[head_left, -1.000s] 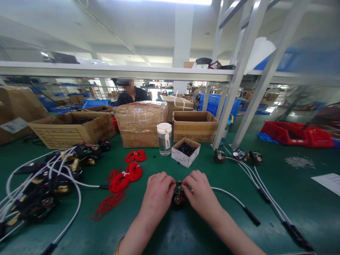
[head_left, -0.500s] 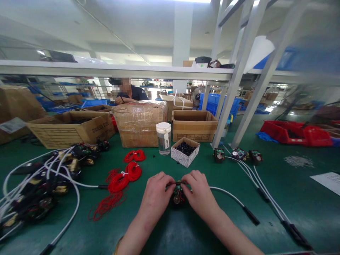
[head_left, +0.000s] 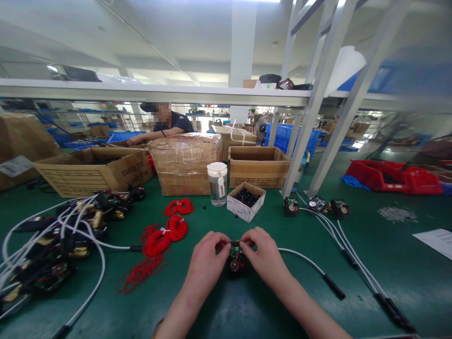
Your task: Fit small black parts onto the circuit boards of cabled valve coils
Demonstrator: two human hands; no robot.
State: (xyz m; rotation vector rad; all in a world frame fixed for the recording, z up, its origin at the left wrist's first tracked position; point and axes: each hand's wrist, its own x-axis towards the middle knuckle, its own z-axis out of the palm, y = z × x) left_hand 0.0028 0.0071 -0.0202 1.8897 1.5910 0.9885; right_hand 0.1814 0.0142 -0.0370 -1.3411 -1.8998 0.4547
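Observation:
My left hand (head_left: pixel 207 261) and my right hand (head_left: pixel 263 256) meet over a small black electronic module (head_left: pixel 236 263) with a green circuit board, low in the middle of the green table. Both hands pinch its top edge with fingers curled. A white cable (head_left: pixel 307 266) runs from the module off to the right and ends in a black plug. Red wire bundles (head_left: pixel 165 235) lie just left of my left hand. A small white box of black parts (head_left: pixel 246 201) and a clear jar with a white lid (head_left: pixel 218 183) stand behind the module.
A heap of modules with white cables (head_left: pixel 60 235) fills the left side. Three more modules (head_left: pixel 318 205) with cables lie at the right. Cardboard boxes (head_left: pixel 185 162) line the back. Metal frame legs (head_left: pixel 307 127) rise at right. A person (head_left: pixel 165 123) reaches across behind the boxes.
My fingers have shifted to the module's top edge, baring more of its green board. The person behind the boxes has leaned left and stretched an arm out.

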